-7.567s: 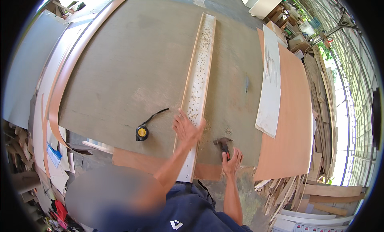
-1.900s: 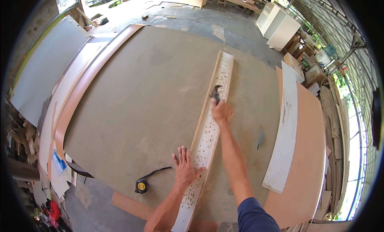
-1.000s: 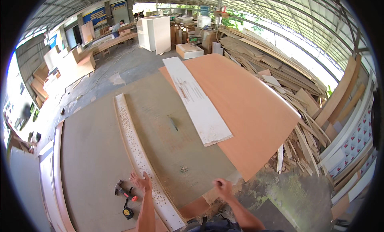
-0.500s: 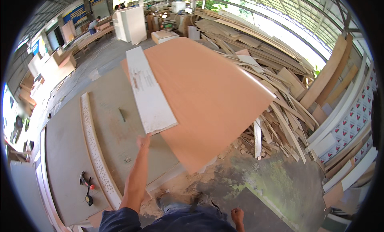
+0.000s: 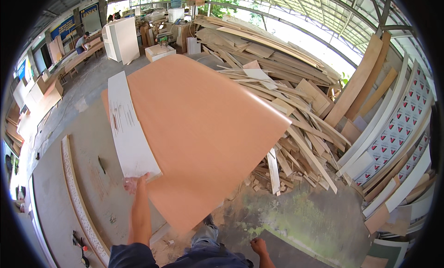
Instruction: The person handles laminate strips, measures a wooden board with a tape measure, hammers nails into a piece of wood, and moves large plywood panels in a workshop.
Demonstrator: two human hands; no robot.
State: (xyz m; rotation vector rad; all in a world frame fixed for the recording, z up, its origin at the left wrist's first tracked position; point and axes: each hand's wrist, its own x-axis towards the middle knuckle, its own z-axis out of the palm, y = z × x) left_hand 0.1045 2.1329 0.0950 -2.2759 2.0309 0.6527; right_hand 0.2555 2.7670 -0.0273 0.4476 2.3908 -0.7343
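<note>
My left hand (image 5: 136, 182) is closed on the near end of a long white board (image 5: 127, 124) with dark scuff marks. This board lies along the left side of a large orange-brown sheet (image 5: 203, 124), whose near corner hangs over the worktable's edge. My right hand (image 5: 258, 245) hangs low beside my body with its fingers curled in, away from the boards. To the left of the white board a narrow speckled strip (image 5: 76, 189) lies on the grey worktable (image 5: 104, 194).
A hammer (image 5: 78, 240) lies at the table's near left. Offcuts (image 5: 296, 143) heap up on the right, with a stack of planks (image 5: 277, 60) behind. Tall boards (image 5: 356, 83) lean at the far right. A white cabinet (image 5: 121, 39) and a person (image 5: 82, 43) at a bench are farther back.
The view has moved right, so the table, sheet and boards appear farther left. My left hand stays at the white board's near end. My right hand still hangs with curled fingers.
</note>
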